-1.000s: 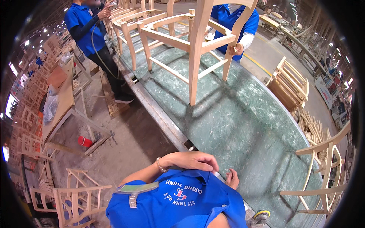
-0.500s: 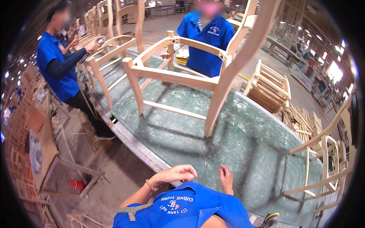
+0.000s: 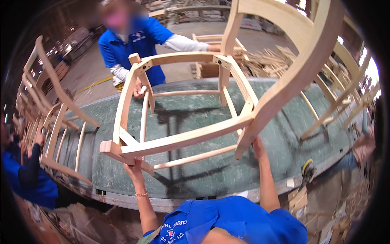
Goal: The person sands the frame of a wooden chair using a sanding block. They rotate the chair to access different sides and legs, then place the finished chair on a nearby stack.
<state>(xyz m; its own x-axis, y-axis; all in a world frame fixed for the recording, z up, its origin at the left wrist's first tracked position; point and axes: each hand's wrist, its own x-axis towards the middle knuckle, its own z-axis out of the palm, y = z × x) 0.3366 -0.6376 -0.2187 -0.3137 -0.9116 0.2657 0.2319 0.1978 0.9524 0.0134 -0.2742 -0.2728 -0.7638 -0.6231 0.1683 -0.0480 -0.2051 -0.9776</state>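
Note:
A bare wooden chair frame [image 3: 187, 136] with no seat is held over the green-topped workbench [image 3: 195, 179]; its near side is close to me. My left hand [image 3: 135, 170] grips the near front leg just below the seat rail, the fingers partly hidden behind the wood. My right hand [image 3: 258, 149] holds the lower part of the near curved back leg, its fingertips hidden behind it. Across the bench, a co-worker in a blue shirt [image 3: 152, 36] has one hand [image 3: 139, 89] at the far front leg and the other arm stretched to the far back post.
More chair frames stand on the bench at left [image 3: 61, 134] and right [image 3: 345, 97]. An orbital sander [image 3: 307, 171] sits at the near edge on the right. Another person [image 3: 30, 179] is at the far left. Stacked wooden parts [image 3: 264, 65] lie beyond the bench.
Both my hands have gone from empty near my body to holding the chair frame, which is now nearer me. The view has turned right, and the co-worker's arm reaches to the back post.

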